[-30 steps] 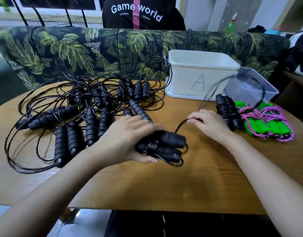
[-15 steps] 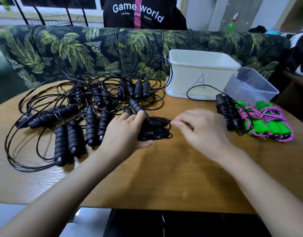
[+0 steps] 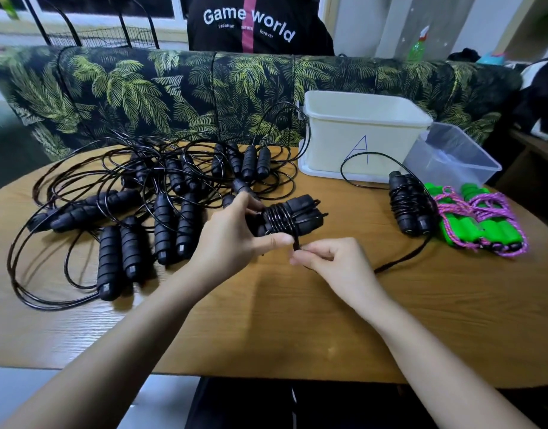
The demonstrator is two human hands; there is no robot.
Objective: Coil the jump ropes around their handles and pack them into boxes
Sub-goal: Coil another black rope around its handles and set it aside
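My left hand (image 3: pixel 232 236) grips a pair of black jump-rope handles (image 3: pixel 288 218) held together, with several turns of black cord wound round them. Just below the bundle, my right hand (image 3: pixel 331 261) pinches the cord; the loose cord (image 3: pixel 403 258) trails right across the wooden table (image 3: pixel 266 329). A tangled pile of black jump ropes (image 3: pixel 142 209) lies at the left. A coiled black rope (image 3: pixel 410 209) and green-handled ropes with pink cord (image 3: pixel 483 221) lie at the right. The white box marked A (image 3: pixel 362 137) and a clear box (image 3: pixel 452 156) stand behind them.
A sofa back with a palm-leaf print (image 3: pixel 173 91) runs behind the table, and a person in a black "Game world" shirt (image 3: pixel 254 26) sits beyond it. The table's front edge is near my body. A spray bottle (image 3: pixel 418 44) stands far back right.
The bundle tilted and turned in my left hand. My right hand swept the cord over and down round the handles, adding turns; the free loop at the right got shorter.
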